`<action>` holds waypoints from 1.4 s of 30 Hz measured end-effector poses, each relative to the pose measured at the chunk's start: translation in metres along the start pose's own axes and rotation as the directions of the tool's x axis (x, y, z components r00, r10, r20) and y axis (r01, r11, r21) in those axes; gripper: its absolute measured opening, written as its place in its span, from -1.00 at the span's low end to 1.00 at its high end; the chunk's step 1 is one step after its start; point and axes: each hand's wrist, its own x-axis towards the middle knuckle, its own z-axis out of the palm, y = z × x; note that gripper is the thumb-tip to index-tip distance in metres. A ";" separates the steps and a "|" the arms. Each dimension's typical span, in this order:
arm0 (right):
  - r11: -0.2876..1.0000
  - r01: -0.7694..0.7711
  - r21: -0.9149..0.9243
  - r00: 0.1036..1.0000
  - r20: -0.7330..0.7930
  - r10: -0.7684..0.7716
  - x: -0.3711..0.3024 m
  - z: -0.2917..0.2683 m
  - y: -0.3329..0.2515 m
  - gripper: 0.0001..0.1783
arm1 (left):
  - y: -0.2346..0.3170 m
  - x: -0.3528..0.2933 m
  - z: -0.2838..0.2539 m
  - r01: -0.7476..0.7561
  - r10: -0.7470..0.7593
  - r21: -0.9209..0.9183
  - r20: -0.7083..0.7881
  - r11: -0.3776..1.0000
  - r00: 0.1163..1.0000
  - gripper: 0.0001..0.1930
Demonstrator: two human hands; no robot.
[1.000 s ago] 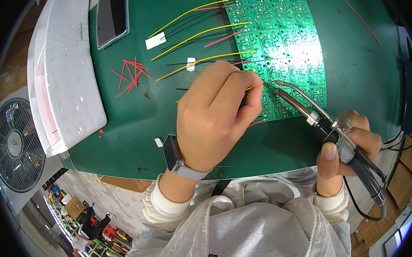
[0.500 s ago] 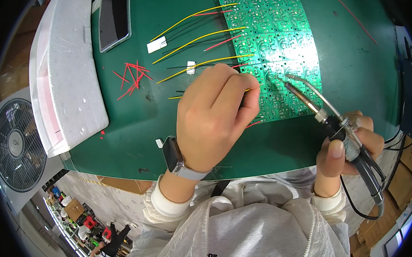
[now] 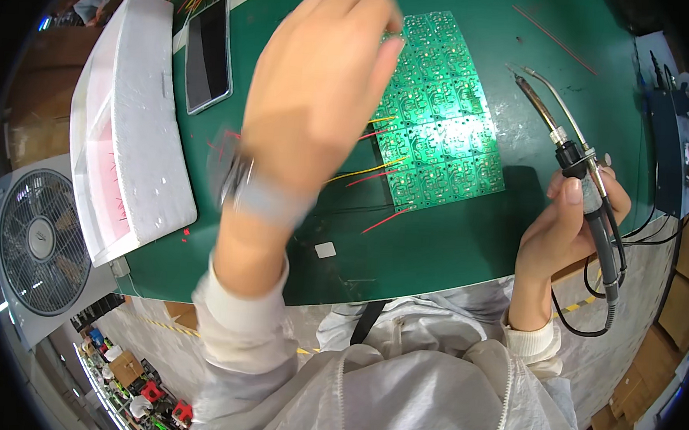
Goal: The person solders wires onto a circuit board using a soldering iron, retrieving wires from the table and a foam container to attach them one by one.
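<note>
My left hand (image 3: pixel 316 89), smeared by motion, hangs over the far left part of a green circuit board panel (image 3: pixel 436 103). Its fingers are curled near the board's edge; whether anything is between them I cannot make out. A wristwatch (image 3: pixel 264 191) is on that wrist. Yellow wires (image 3: pixel 366 170) and red wires (image 3: pixel 385 219) stick out from the board's left side, partly covered by the hand. In my right hand (image 3: pixel 570 219) is a soldering iron (image 3: pixel 573 161) with a thin curved metal tube alongside. Its tip points away from me, right of the board and off it.
At left stand a white foam box (image 3: pixel 150 135) with red bits inside and a dark-screened phone (image 3: pixel 209 56). A small white piece (image 3: pixel 325 250) lies near the front edge. One red wire (image 3: pixel 556 41) lies far right; a dark blue box (image 3: pixel 671 146) with cables stands beyond.
My left hand has lifted off the board's near left part and swung farther away. The soldering iron has moved off the board to its right. The whole view has shifted.
</note>
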 end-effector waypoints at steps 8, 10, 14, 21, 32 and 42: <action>0.987 -0.102 0.120 0.995 0.020 0.101 -0.002 0.006 -0.012 -0.64 | -0.035 0.099 0.075 -0.123 0.106 0.114 0.145 0.986 0.984 -0.89; 0.989 -0.100 0.106 0.995 0.023 0.098 -0.002 0.004 -0.010 -0.63 | -0.036 0.104 0.077 -0.053 0.054 -0.010 0.266 0.999 0.963 -0.89; 0.984 -0.100 0.148 0.994 0.061 0.091 -0.002 0.003 -0.011 -0.63 | -0.039 0.099 0.068 -0.041 0.046 -0.033 0.162 0.999 0.986 -0.90; 0.983 -0.129 0.130 0.991 -0.010 0.132 -0.002 -0.004 0.000 -0.63 | 0.021 0.010 0.006 0.258 -0.261 -0.380 0.043 0.888 0.964 -0.93; 0.969 -0.177 0.174 0.983 -0.014 0.182 0.000 0.003 -0.009 -0.67 | 0.079 -0.086 -0.009 0.511 -0.491 -0.402 0.161 0.759 0.856 -0.85; 0.995 -0.022 0.096 0.988 0.151 0.007 -0.005 -0.001 -0.011 -0.58 | 0.087 -0.099 -0.001 0.483 -0.509 -0.436 0.064 0.759 0.858 -0.83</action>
